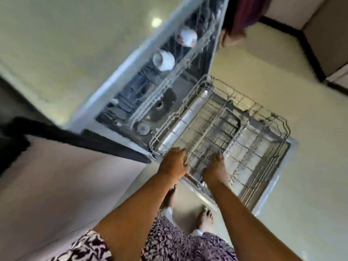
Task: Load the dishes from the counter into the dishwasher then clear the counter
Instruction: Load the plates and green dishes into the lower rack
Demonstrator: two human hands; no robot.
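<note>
Head view: the lower rack (244,132) stands out of the tub (162,106) on the open dishwasher door (278,178), and you stand at its side, not at the door's far end. Your left grip (173,163) is curled over the rack's near rim at the corner closest to the tub. Your right grip (215,171) reaches down among the wires just beside it; blur hides whether it holds one, so I cannot tell its state. The rack's long axis runs away from you and to your right, while the tub opening lies ahead to your left, so the left grip is nearer the tub.

The rack is grey wire with rows of upright tines, and it looks empty. The upper rack (169,85) sits inside the tub with two white cups, one near (163,60) and one farther in (188,37). A pale slab with a dark edge (94,142) at your left may be the surface; no dishes show there, so loading the lower rack seems barely begun. Another person's feet (231,37) stand beyond the dishwasher
</note>
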